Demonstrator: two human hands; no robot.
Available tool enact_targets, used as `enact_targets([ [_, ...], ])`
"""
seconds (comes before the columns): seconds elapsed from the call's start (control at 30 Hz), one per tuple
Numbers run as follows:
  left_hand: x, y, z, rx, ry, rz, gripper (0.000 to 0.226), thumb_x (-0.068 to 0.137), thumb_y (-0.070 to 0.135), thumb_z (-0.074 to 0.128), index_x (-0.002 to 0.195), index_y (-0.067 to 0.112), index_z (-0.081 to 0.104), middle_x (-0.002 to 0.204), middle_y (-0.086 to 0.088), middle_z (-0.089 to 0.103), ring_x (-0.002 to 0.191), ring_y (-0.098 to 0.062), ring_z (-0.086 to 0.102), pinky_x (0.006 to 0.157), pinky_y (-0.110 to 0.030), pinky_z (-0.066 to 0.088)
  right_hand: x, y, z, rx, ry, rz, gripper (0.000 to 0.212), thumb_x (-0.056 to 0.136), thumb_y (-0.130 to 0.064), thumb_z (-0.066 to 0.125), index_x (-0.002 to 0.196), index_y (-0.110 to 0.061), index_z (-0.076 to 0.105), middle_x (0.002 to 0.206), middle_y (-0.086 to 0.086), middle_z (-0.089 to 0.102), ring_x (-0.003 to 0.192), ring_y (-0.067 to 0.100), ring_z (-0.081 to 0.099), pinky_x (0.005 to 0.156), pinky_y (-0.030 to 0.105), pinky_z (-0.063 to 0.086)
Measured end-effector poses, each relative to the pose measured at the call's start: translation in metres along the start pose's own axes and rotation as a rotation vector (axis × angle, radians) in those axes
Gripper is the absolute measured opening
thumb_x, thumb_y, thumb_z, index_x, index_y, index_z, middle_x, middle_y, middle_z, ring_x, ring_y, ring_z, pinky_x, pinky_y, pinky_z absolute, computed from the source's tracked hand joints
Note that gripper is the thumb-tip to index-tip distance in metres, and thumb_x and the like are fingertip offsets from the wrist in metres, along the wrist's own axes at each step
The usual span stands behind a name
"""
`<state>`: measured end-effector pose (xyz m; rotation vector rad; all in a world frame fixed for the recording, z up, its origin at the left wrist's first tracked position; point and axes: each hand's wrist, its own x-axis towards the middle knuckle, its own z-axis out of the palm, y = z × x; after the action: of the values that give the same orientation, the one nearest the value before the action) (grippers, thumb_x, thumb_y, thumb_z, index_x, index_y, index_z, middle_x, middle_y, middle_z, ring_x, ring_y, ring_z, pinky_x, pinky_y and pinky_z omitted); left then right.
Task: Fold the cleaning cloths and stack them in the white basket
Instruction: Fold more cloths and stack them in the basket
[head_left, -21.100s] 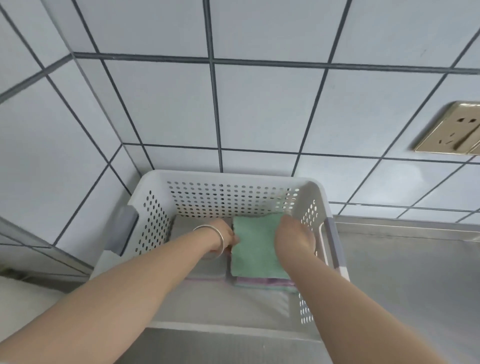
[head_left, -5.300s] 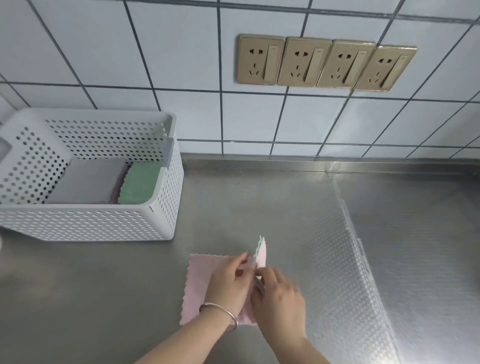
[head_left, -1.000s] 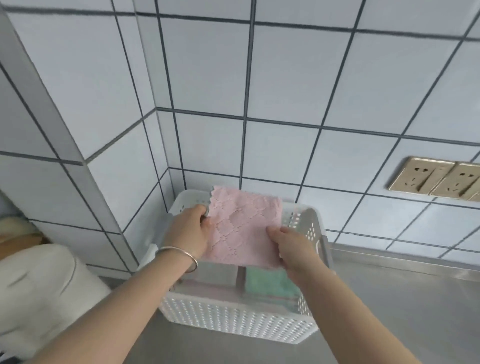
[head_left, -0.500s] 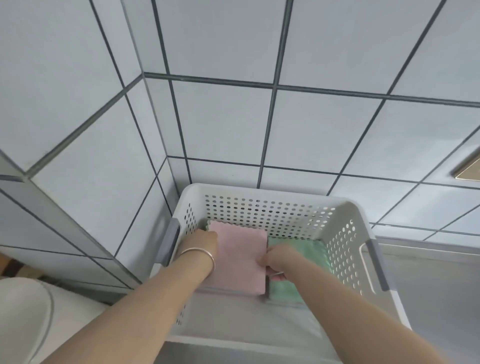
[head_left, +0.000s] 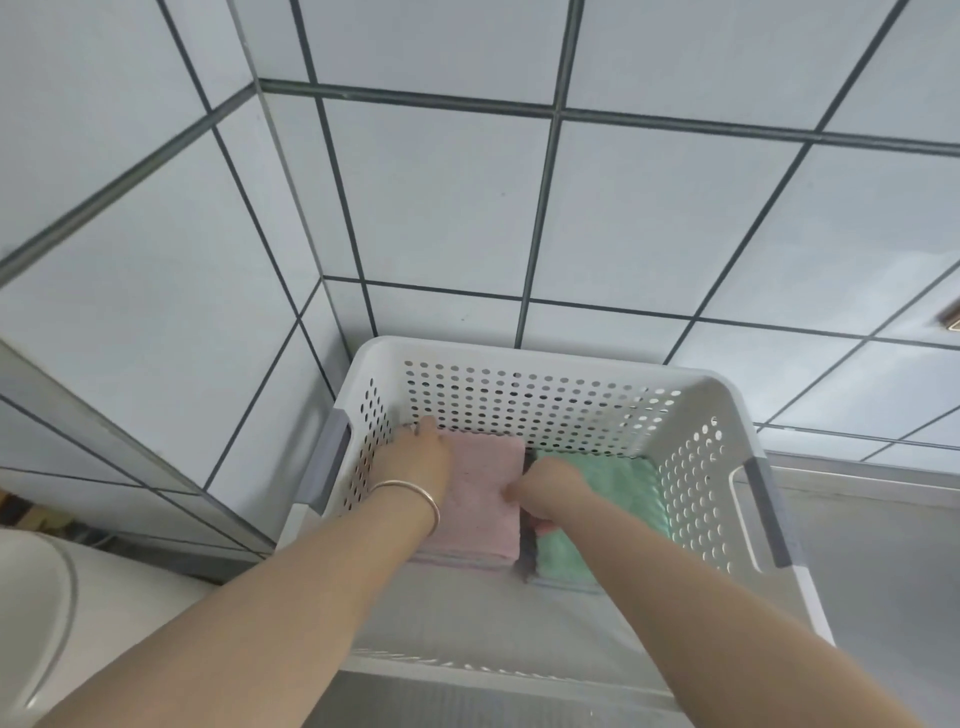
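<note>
Folded pink cloth (head_left: 483, 488), soft and light, lying on the left stack inside the white basket (head_left: 717, 395).
Left hand (head_left: 415, 457) rests flat on its left edge; right hand (head_left: 545, 491) pinches the right edge. Limp, non-slip; best held by both side edges to keep the fold. Green cloth (head_left: 613, 488) lies beside it.

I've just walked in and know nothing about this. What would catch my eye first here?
Two bare forearms reach into a white basket pushed into a tiled corner. The left hand, with a bangle on its wrist, rests on a folded pink cloth that tops the left pile. The right hand is at that cloth's right edge, beside a green cloth on the right pile.
</note>
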<state>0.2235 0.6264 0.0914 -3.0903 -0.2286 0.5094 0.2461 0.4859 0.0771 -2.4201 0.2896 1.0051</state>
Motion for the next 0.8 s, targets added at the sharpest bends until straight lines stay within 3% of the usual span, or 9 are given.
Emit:
enact_targets([
  [0.07, -0.003, 0.010, 0.005, 0.117, 0.031, 0.161, 0.037, 0.092, 0.010, 0.041, 0.129, 0.010, 0.042, 0.130, -0.009, 0.038, 0.117, -0.030, 0.042, 0.088, -0.037, 0.045, 0.000, -0.005, 0.002, 0.028, -0.085, 0.038, 0.017, 0.096, -0.014, 0.041, 0.101, -0.002, 0.051, 0.083, 0.011, 0.061, 0.094, 0.028, 0.064, 0.085, 0.029, 0.051],
  [0.13, -0.002, 0.015, 0.018, 0.122, -0.090, 0.218, 0.045, 0.092, 0.026, 0.044, 0.136, 0.019, 0.036, 0.137, -0.008, 0.035, 0.124, -0.030, 0.037, 0.099, -0.044, 0.040, 0.002, -0.006, 0.007, 0.171, -0.198, 0.134, 0.032, 0.097, -0.010, 0.036, 0.119, 0.008, 0.050, 0.113, 0.022, 0.062, 0.107, 0.035, 0.061, 0.091, 0.038, 0.051],
  [0.2, 0.001, 0.014, 0.032, 0.088, -0.205, 0.233, 0.056, 0.092, 0.035, 0.043, 0.143, 0.026, 0.022, 0.145, -0.006, 0.024, 0.131, -0.031, 0.027, 0.102, -0.052, 0.035, 0.005, -0.006, 0.013, 0.291, -0.276, 0.187, 0.036, 0.097, -0.011, 0.034, 0.125, 0.009, 0.045, 0.124, 0.028, 0.055, 0.111, 0.041, 0.057, 0.091, 0.047, 0.050],
  [0.37, 0.018, 0.011, 0.043, 0.042, -0.307, 0.175, 0.073, 0.084, 0.039, 0.053, 0.145, 0.028, 0.015, 0.149, -0.005, 0.017, 0.135, -0.034, 0.020, 0.105, -0.055, 0.031, 0.013, -0.010, 0.025, 0.467, -0.329, 0.248, 0.036, 0.091, -0.010, 0.042, 0.123, 0.005, 0.049, 0.119, 0.026, 0.059, 0.108, 0.039, 0.059, 0.088, 0.059, 0.047],
  [0.53, 0.022, 0.011, 0.050, 0.057, -0.341, 0.127, 0.075, 0.081, 0.043, 0.050, 0.145, 0.028, 0.014, 0.149, -0.004, 0.018, 0.132, -0.036, 0.024, 0.104, -0.054, 0.032, 0.004, -0.013, 0.022, 0.498, -0.303, 0.209, 0.026, 0.094, -0.011, 0.043, 0.114, 0.004, 0.051, 0.118, 0.025, 0.060, 0.107, 0.036, 0.060, 0.090, 0.053, 0.049],
  [0.6, 0.023, 0.011, 0.048, 0.070, -0.351, 0.140, 0.076, 0.079, 0.041, 0.050, 0.145, 0.028, 0.016, 0.148, -0.004, 0.020, 0.131, -0.035, 0.025, 0.103, -0.053, 0.033, -0.006, -0.013, 0.012, 0.445, -0.234, 0.171, 0.025, 0.096, -0.019, 0.046, 0.111, 0.000, 0.051, 0.115, 0.022, 0.060, 0.102, 0.033, 0.061, 0.089, 0.044, 0.051],
  [0.73, 0.014, 0.025, 0.021, 0.075, -0.172, 0.320, 0.052, 0.090, 0.033, 0.046, 0.137, 0.014, 0.035, 0.141, -0.009, 0.035, 0.127, -0.030, 0.036, 0.101, -0.042, 0.038, -0.023, 0.004, -0.029, 0.081, 0.154, -0.002, 0.019, 0.091, -0.021, 0.046, 0.078, -0.008, 0.052, 0.084, 0.009, 0.058, 0.078, 0.024, 0.058, 0.069, 0.030, 0.053],
  [0.8, 0.002, 0.043, 0.010, 0.092, -0.082, 0.481, 0.058, 0.088, 0.038, 0.052, 0.138, 0.014, 0.034, 0.141, -0.008, 0.035, 0.128, -0.027, 0.035, 0.098, -0.040, 0.039, -0.022, 0.029, -0.043, 0.045, 0.298, 0.051, 0.012, 0.089, -0.015, 0.045, 0.091, -0.006, 0.053, 0.087, 0.010, 0.056, 0.079, 0.025, 0.057, 0.062, 0.023, 0.041],
])
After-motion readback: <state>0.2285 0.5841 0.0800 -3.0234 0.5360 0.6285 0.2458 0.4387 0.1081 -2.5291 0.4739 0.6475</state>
